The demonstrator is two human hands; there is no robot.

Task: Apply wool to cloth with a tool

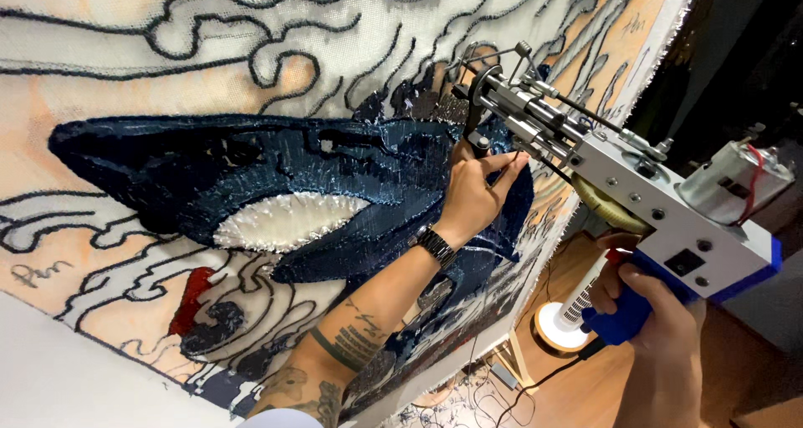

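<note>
- the tufting gun (611, 173), a silver metal body with a blue handle, is held up against the stretched backing cloth (100, 26), its needle end pressed at the upper edge of the dark blue tufted shark shape (251, 169).
- the right hand (648, 307) is clenched around the gun's blue handle, below the silver body; the forefinger lies up by the trigger area, though whether it presses cannot be told.
- the left hand (477, 189) rests just under the gun's needle end, palm toward the cloth; its thumb and forefinger are pinched together at the front of the gun, on something too thin to make out, perhaps the yarn.
- a dark-banded wristwatch (435, 246) sits on the left wrist, below and left of the gun's tip; the forearm bears tattoos.
- a small silver motor (732, 181) with a red wire sits at the gun's rear, to the right of the silver body.
- left of the gun, inside the shark shape, is a white tufted patch (293, 219); lower still a red tufted patch (191, 298).
- below the gun, on the wooden floor, stands a small white fan or heater (565, 319), with a dark cable trailing near it.
</note>
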